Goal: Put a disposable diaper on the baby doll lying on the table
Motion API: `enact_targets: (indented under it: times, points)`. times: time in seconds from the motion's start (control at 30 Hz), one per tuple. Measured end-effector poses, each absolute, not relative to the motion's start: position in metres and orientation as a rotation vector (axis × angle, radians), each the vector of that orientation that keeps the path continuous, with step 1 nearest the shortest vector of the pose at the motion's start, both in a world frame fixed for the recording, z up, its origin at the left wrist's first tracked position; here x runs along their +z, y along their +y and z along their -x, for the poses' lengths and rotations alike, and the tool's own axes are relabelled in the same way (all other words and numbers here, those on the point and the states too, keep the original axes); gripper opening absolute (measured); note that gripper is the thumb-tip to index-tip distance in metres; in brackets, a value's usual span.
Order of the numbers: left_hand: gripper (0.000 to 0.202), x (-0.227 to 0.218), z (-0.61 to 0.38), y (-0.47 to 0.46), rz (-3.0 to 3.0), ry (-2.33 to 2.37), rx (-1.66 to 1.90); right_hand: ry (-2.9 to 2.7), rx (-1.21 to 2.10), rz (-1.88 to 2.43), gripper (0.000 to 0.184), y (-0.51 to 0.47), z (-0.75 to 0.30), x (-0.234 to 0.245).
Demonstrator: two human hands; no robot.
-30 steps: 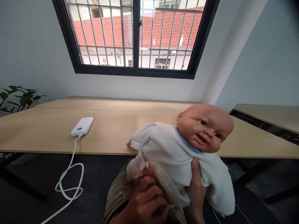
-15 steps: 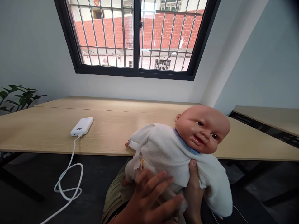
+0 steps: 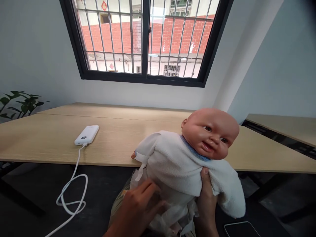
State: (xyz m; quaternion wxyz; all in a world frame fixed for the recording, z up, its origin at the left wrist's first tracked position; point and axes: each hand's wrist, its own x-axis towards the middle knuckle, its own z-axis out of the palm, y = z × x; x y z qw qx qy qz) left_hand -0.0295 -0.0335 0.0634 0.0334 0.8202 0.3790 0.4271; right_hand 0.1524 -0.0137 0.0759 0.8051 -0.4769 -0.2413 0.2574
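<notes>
A baby doll [image 3: 209, 133] in a white fleece top [image 3: 177, 161] is held upright over my lap, its face turned toward me. My right hand [image 3: 206, 200] grips the doll's torsos from below, thumb pressed on the chest under the chin. My left hand [image 3: 139, 205] lies against the doll's lower body, fingers stretched out and flat on the white cloth. One doll hand [image 3: 133, 155] pokes out of the left sleeve near the table edge.
A long wooden table [image 3: 49, 138] runs in front of me, with a white power bank [image 3: 87, 134] on it and its white cable [image 3: 71, 194] hanging in loops. A plant [image 3: 19, 103] stands at left. A phone [image 3: 242, 229] lies lower right. Another desk [image 3: 283, 126] is at right.
My left hand has opened from a curled grip on the cloth to flat fingers, and slid lower and left. The doll has shifted slightly left. The phone has come into view.
</notes>
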Motion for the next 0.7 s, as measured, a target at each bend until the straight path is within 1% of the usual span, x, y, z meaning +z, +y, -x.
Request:
enact_targets:
  times: [0.07,0.13,0.2,0.33,0.5,0.6,0.7]
  points:
    - [0.01,0.067,0.026,-0.029,-2.405,1.159,1.524,-0.523,0.552,1.036,0.069,-0.013,-0.151,0.078]
    - [0.018,0.069,0.022,-0.023,-2.283,1.227,1.686,-0.527,0.55,1.055,0.07,-0.012,-0.15,0.08]
    - [0.025,0.072,0.018,-0.016,-2.135,1.319,1.748,-0.539,0.539,1.052,0.07,-0.011,-0.149,0.08]
    - [0.04,0.08,0.019,-0.002,-1.868,1.304,1.668,-0.552,0.546,1.023,0.071,-0.009,-0.151,0.077]
    - [0.046,0.095,0.029,0.011,-1.814,1.077,1.52,-0.601,0.568,1.057,0.066,-0.01,-0.159,0.07]
    - [0.059,0.1,0.033,0.015,-1.727,1.016,1.351,-0.604,0.644,1.059,0.068,-0.007,-0.166,0.06]
    - [0.07,0.1,0.039,0.018,-1.652,1.019,1.354,-0.618,0.709,1.066,0.073,-0.001,-0.174,0.05]
